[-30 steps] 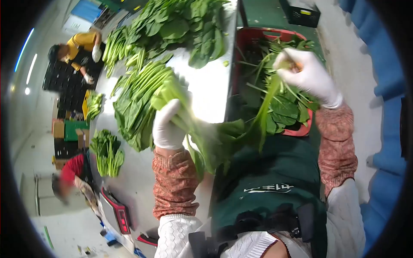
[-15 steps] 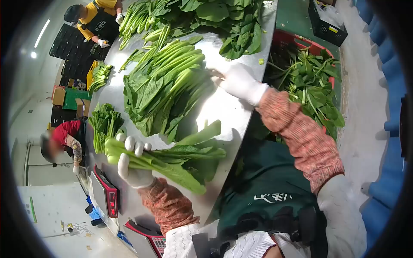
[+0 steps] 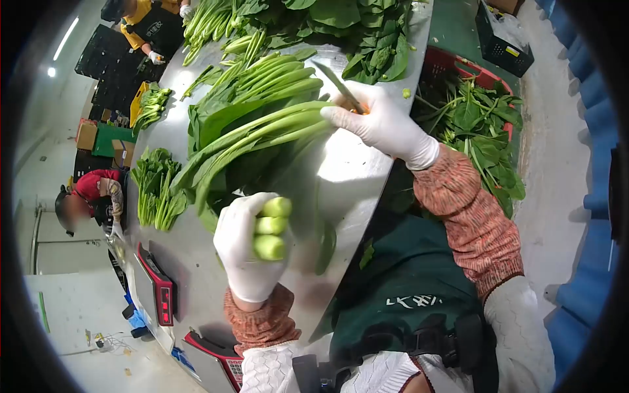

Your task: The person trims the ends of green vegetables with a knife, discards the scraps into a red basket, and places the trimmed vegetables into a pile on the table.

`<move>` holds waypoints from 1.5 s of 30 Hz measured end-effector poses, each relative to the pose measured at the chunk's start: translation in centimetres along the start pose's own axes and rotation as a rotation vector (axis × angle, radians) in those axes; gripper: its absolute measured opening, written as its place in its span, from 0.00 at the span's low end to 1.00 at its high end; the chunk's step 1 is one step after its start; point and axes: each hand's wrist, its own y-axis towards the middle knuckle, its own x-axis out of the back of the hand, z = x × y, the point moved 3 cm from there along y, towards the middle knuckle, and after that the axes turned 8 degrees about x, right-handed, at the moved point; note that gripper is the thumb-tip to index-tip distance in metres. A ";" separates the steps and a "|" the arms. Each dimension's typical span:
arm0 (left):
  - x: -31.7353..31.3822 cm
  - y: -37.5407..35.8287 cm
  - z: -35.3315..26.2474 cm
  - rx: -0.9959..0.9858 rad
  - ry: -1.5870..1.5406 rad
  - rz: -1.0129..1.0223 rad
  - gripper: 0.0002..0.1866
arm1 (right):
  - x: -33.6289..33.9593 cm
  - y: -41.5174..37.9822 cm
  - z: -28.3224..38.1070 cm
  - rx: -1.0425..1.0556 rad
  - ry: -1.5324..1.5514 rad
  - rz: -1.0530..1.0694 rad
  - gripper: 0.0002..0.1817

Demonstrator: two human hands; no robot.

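Now a few stalks (image 3: 270, 227) are grasped in the left hand (image 3: 247, 252) above the counter (image 3: 341, 177). More greens (image 3: 262, 128) are gripped by the right hand (image 3: 380, 121); sorted bunches (image 3: 156, 190) lie aside, a large heap (image 3: 341, 26) is left.

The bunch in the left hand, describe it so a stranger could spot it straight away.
On the steel table, near its front edge, the gloved left hand grips a bunch of greens. Unlike the loose heaps lying flat behind it, its three pale cut stem ends point at the camera.
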 end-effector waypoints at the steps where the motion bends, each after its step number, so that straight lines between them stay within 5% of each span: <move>1: -0.3 0.5 -1.6 -0.126 0.146 -0.055 0.14 | 0.4 -0.3 0.4 0.071 0.043 -0.020 0.16; 6: -2.6 1.8 -6.0 -0.383 0.477 -0.017 0.15 | 2.3 -3.3 5.8 0.079 0.035 0.137 0.14; 9: -3.8 2.3 -6.5 -0.425 0.198 0.064 0.16 | 2.8 -5.5 8.1 0.206 -0.126 0.085 0.16; 12: -4.0 2.8 -7.7 -0.379 -0.006 0.124 0.16 | 4.2 -7.1 7.5 0.273 0.045 -0.142 0.14; 13: -4.0 2.9 -7.9 -0.350 -0.075 0.159 0.15 | 4.9 -7.6 7.5 0.396 -0.335 -0.201 0.13; 17: -4.3 3.0 -9.0 -0.310 -0.168 0.272 0.14 | 4.8 -9.6 8.3 0.461 -0.803 -0.250 0.22; 24: -4.7 2.6 -9.9 -0.339 -0.161 0.303 0.14 | 5.9 -10.1 8.2 0.332 -0.802 -0.175 0.16; 26: -5.0 2.4 -9.9 -0.329 -0.201 0.262 0.14 | 8.0 -9.6 4.6 0.092 -1.011 -0.185 0.17; 28: -5.1 3.0 -10.0 -0.359 -0.240 0.231 0.13 | 9.5 -9.6 2.3 0.037 -0.610 -0.347 0.13; 32: -6.3 2.9 -9.9 -0.351 -0.253 0.216 0.13 | 6.1 -10.3 7.4 0.239 0.016 -0.187 0.17; 38: -5.3 3.7 -8.1 -0.336 -0.257 0.137 0.14 | 6.0 -10.3 9.0 0.436 -0.375 -0.202 0.14; 40: -3.4 4.4 -5.1 -0.148 -0.458 0.291 0.16 | 8.3 -10.9 10.1 0.283 -0.514 -0.276 0.12; 42: -1.8 4.4 -2.2 -0.103 -0.971 0.314 0.17 | 12.1 -11.1 8.7 0.345 -0.755 -0.516 0.12; 45: 0.1 4.5 0.6 -0.198 -1.511 0.096 0.20 | 16.9 -12.6 6.4 0.175 -1.056 -0.583 0.16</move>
